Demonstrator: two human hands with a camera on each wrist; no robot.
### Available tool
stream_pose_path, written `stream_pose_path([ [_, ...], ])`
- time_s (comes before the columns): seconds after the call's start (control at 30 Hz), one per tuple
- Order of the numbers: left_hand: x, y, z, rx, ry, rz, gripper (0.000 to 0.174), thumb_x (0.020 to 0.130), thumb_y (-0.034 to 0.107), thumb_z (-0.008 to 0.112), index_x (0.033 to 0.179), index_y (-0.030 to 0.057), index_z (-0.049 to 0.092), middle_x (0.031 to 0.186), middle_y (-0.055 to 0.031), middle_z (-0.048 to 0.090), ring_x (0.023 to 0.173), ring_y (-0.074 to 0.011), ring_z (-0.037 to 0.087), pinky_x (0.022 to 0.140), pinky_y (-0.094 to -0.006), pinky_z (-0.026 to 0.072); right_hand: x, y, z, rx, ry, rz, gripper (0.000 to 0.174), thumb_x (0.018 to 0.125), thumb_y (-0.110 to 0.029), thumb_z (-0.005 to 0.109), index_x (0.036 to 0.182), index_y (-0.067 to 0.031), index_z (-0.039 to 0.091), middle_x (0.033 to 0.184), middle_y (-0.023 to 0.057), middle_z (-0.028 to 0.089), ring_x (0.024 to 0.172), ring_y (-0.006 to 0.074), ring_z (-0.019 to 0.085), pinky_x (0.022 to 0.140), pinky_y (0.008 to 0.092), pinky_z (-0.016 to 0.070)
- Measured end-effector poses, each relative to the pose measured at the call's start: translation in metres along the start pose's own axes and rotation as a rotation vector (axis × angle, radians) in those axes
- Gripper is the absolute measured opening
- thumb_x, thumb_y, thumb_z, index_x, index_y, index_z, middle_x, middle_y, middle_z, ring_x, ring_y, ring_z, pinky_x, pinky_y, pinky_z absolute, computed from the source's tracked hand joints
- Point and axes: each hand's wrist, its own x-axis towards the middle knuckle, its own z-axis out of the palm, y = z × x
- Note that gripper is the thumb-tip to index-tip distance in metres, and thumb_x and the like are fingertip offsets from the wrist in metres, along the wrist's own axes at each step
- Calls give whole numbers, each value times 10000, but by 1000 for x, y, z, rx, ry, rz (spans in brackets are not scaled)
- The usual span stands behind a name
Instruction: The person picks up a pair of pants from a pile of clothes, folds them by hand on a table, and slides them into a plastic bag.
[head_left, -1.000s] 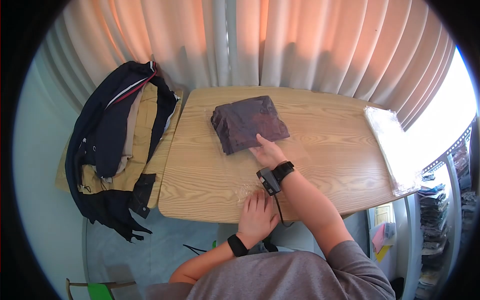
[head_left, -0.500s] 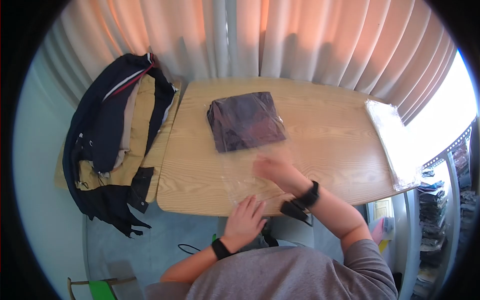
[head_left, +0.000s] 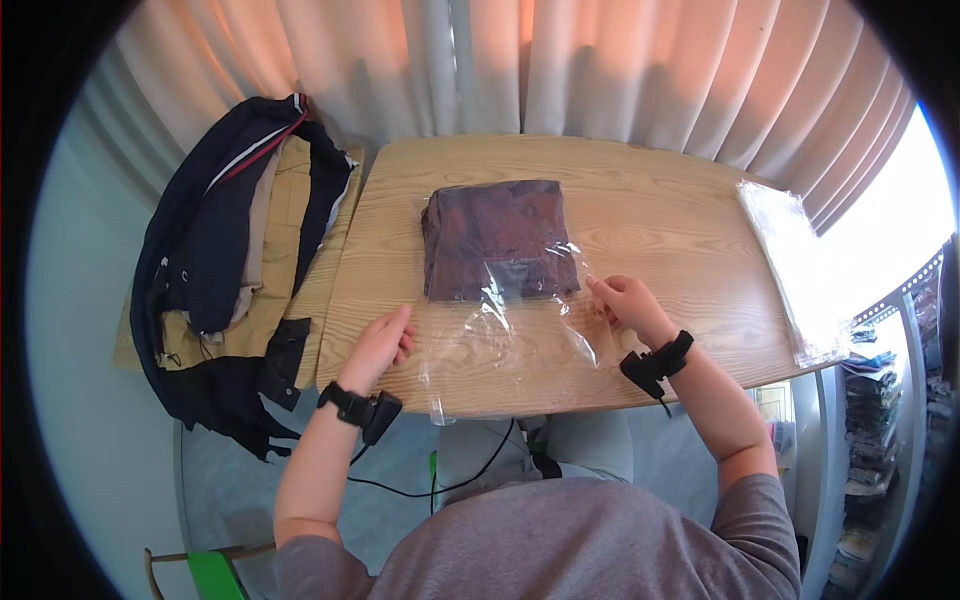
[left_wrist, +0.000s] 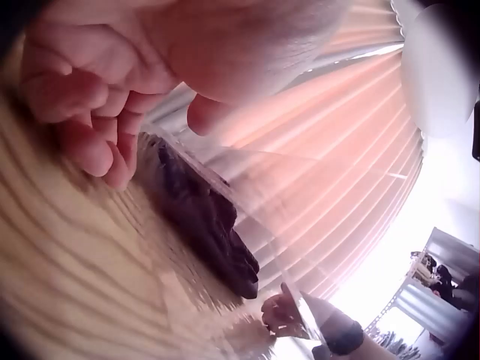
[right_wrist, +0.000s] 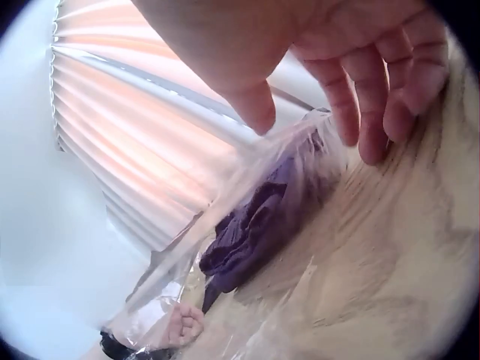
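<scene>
A folded dark purple garment [head_left: 500, 235] lies inside a clear plastic bag [head_left: 480, 340] on the table, its loose bag end spreading toward the near edge. My left hand [head_left: 378, 350] is beside the bag's left edge, fingers loosely bent and thumb apart in the left wrist view. On the other side, my right hand [head_left: 632, 305] has its fingertips right at the bag's right edge. The right wrist view shows the right-hand fingers [right_wrist: 367, 105] extended, with the thumb well away from them. Neither palm holds anything.
A stack of clear plastic bags [head_left: 795, 270] lies along the table's right side. Dark blue and tan clothes [head_left: 230, 230] are heaped at the left. Curtains [head_left: 620, 70] hang behind the wooden table [head_left: 660, 220]. Shelves of packed items [head_left: 862, 430] stand at the right.
Both hands were near the bag's front end; the left has moved left and forward, the right has moved right. The loose end of the bag now lies spread between them.
</scene>
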Motion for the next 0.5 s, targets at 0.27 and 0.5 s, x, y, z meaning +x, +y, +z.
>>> stream_pose_path([
  [0.27,16,-8,8,-77,-130,115,299,954,284,512,747,74,561,630,17,515,517,-61,462,475,-197,355,-6,38,-4,176,-47,-100,248,890,-212,607,815,18,663,701,20,613,639,88,526,580,238,417],
  [0.5,-35,-36,-12,189,-303,152,319,956,263,511,780,14,601,659,-4,572,558,-85,503,521,-221,408,-62,63,-29,-206,-69,-222,275,904,-203,574,747,-4,680,649,57,630,631,135,544,616,279,435],
])
